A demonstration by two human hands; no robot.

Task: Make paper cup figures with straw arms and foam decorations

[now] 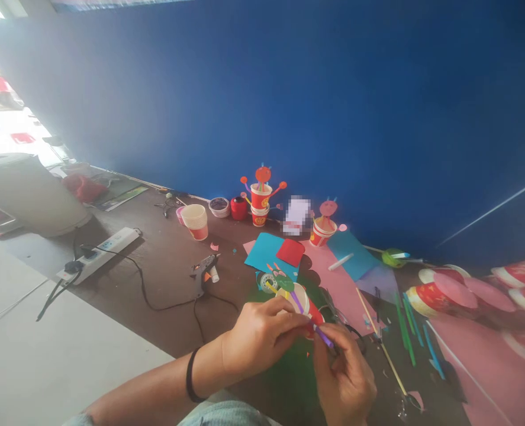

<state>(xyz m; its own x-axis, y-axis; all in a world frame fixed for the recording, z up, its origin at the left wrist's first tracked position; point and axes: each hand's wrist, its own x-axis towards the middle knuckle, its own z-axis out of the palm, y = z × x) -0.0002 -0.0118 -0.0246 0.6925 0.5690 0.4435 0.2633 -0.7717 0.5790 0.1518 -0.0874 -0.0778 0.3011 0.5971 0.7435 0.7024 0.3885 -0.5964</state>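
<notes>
My left hand (262, 334), with a black band at the wrist, is closed in a pinch at the upper part of a purple straw (323, 337). The fingers of my right hand (344, 370) pinch the same straw near its lower end. Just beyond my fingers is a paper cup (298, 297) with a green paper head (283, 280) and a yellow straw (271, 287) at its opening. My fingers hide part of the cup, so how the purple straw meets it cannot be made out.
A glue gun (203, 275) with its cord lies left of my hands, near a power strip (105, 254). Stacked cups (195, 222) and finished cup figures (261, 195) stand farther back. Coloured paper (328, 266), straws (404, 322) and more cups (424, 299) are at the right.
</notes>
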